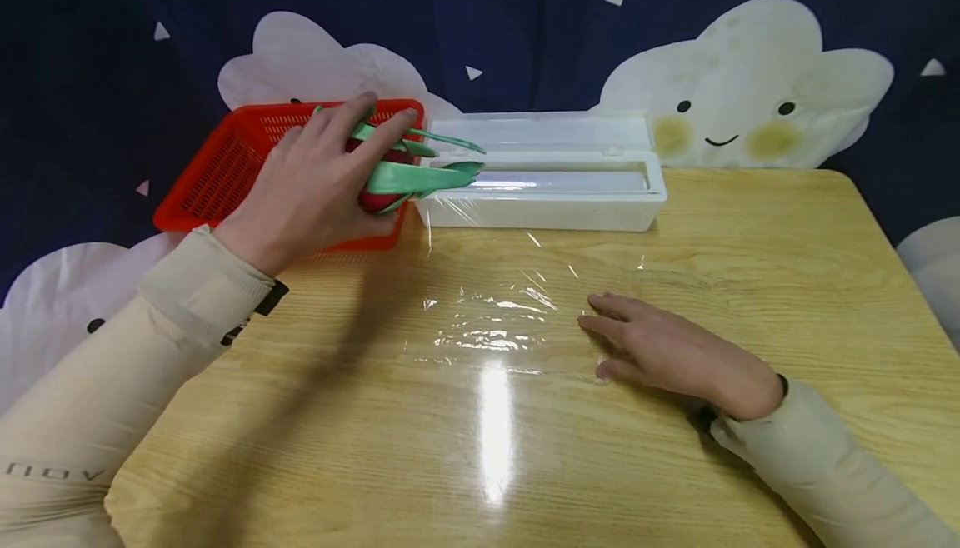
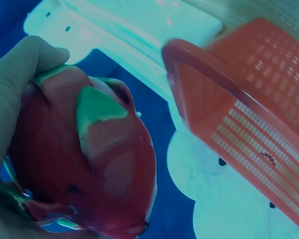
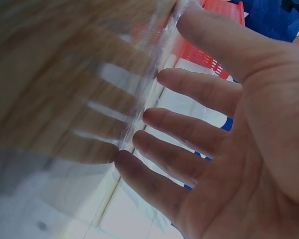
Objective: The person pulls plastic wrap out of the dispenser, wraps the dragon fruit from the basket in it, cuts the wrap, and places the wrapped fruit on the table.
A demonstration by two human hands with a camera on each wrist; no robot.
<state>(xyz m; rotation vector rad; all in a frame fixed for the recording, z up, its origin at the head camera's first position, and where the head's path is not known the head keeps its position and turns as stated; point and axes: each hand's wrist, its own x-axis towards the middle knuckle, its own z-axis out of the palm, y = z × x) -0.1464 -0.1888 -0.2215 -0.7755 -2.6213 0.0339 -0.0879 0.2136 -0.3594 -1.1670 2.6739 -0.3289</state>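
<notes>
A red dragon fruit [image 2: 109,169] with green scales is gripped in my left hand [image 1: 311,173], raised over the right side of the red basket [image 1: 206,173]. Most of the fruit is hidden by the hand in the head view, where its green scale tips [image 1: 420,177] point right. Clear cling film [image 1: 495,315] lies spread on the table, running back to the white dispenser box [image 1: 540,213]. My right hand [image 1: 675,356] has its fingers extended, the fingertips at the film's right edge. In the right wrist view those fingers [image 3: 189,124] touch the film and tabletop.
The white box stands with its lid [image 1: 540,132] raised, a film roll [image 1: 555,181] inside, right of the basket. Behind the wooden table [image 1: 787,240] hangs a dark blue cloth [image 1: 517,23] with cloud faces.
</notes>
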